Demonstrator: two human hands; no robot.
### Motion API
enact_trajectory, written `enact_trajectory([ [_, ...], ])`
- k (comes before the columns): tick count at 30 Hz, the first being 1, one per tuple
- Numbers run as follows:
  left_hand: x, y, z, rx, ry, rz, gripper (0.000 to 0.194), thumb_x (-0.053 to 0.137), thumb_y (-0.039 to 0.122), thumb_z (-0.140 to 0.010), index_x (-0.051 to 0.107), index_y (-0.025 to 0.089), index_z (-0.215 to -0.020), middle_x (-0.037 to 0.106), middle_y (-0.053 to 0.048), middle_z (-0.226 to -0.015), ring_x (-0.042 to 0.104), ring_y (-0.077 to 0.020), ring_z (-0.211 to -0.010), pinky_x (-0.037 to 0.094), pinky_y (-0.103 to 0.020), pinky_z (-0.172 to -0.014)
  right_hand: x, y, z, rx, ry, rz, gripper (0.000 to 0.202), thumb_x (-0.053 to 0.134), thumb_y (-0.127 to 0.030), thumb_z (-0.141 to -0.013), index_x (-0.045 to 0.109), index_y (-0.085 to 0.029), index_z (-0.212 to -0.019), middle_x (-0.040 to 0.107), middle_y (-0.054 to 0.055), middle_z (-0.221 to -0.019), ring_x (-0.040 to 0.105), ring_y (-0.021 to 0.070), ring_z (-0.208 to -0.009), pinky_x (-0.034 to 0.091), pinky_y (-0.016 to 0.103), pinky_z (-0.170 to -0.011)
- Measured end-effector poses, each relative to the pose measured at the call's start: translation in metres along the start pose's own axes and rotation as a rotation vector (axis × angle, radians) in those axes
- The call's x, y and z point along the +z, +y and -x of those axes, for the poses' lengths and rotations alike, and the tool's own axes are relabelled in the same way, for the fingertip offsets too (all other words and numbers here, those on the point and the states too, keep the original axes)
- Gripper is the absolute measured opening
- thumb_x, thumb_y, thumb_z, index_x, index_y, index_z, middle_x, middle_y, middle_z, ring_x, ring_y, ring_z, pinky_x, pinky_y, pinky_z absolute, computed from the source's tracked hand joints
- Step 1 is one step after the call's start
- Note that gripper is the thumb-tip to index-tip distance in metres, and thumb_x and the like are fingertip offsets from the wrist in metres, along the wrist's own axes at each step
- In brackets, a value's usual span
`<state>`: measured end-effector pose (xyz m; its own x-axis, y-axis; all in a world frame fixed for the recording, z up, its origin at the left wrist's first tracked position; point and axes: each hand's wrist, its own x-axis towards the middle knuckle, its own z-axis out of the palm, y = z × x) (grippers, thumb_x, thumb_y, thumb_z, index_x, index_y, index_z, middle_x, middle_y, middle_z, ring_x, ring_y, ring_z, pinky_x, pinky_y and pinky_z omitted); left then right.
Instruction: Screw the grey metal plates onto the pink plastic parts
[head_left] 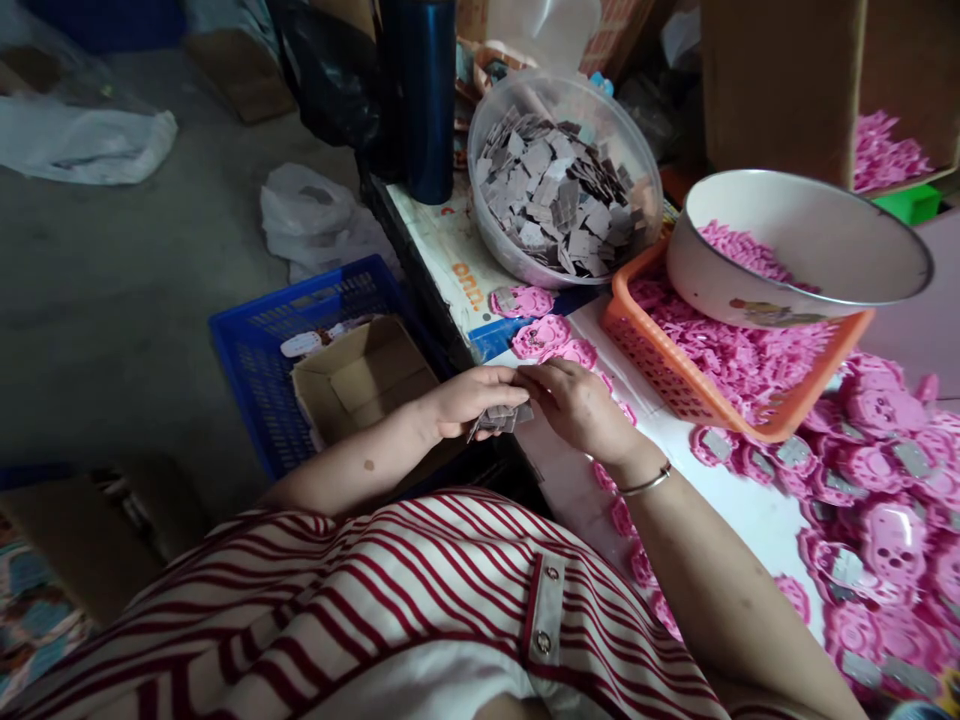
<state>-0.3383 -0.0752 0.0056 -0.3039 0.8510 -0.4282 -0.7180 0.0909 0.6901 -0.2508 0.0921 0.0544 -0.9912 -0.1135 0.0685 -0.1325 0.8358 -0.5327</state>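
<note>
The left hand (pixel 480 395) grasps a loose stack of thin grey squares (pixel 504 417) at the table's (pixel 769 520) near edge; the right hand (pixel 583 408) curls its fingers close against it, and whether they pinch a square I cannot tell. The stack is best held level under light thumb pressure, with squares eased off singly, since such flat pieces could slide or cling together. They look stiff and dull, like card or thin metal. Moulded pink pieces (pixel 541 338), lobed and slightly glossy like plastic, line that edge. A round, see-through tub (pixel 514 257) heaped with similar squares stands towards the far left corner.
</note>
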Motion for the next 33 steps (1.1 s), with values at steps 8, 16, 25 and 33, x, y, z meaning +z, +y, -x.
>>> enact_trajectory([
  [8, -0.001, -0.003, -0.007, 0.098, 0.097, -0.022, 0.032, 0.08, 0.033, -0.081, 0.066, 0.018, -0.105, 0.063, 0.004, -0.066, 0.052, -0.0076, -0.036, 0.035, -0.015, -0.027, -0.01, 0.0, 0.0, 0.322, 0.245, -0.206, 0.022, 0.063, -0.035, -0.09, 0.076, -0.018, -0.094, 0.069, 0.01, -0.093, 0.061, 0.017, -0.082, 0.05, 0.032, -0.077],
  [16, 0.002, -0.007, -0.006, 0.1, 0.056, 0.067, 0.026, 0.079, 0.029, -0.082, 0.067, 0.016, -0.101, 0.064, 0.002, -0.066, 0.048, -0.0073, -0.033, 0.033, -0.016, -0.026, -0.003, -0.014, -0.004, 0.467, 0.152, -0.755, 0.046, 0.069, -0.06, -0.08, 0.072, -0.015, -0.091, 0.074, 0.006, -0.083, 0.064, 0.0128, -0.073, 0.054, 0.029, -0.072],
  [25, 0.002, -0.004, -0.003, 0.003, -0.073, 0.179, 0.039, 0.087, 0.036, -0.071, 0.065, 0.014, -0.096, 0.066, -0.001, -0.068, 0.049, -0.0097, -0.033, 0.031, -0.018, -0.024, -0.003, -0.003, -0.002, 0.46, 0.001, -0.854, 0.057, 0.074, -0.07, -0.068, 0.073, -0.017, -0.091, 0.072, 0.004, -0.077, 0.063, 0.0131, -0.069, 0.053, 0.029, -0.069],
  [33, -0.002, 0.0, 0.001, 0.039, 0.065, 0.203, 0.027, 0.078, 0.03, -0.082, 0.068, 0.014, -0.1, 0.064, -0.001, -0.071, 0.05, -0.0072, -0.036, 0.034, -0.015, -0.026, -0.009, 0.014, -0.03, 0.545, 0.205, -0.198, 0.028, 0.067, -0.042, -0.083, 0.075, -0.015, -0.085, 0.069, 0.01, -0.089, 0.058, 0.0196, -0.085, 0.044, 0.036, -0.087],
])
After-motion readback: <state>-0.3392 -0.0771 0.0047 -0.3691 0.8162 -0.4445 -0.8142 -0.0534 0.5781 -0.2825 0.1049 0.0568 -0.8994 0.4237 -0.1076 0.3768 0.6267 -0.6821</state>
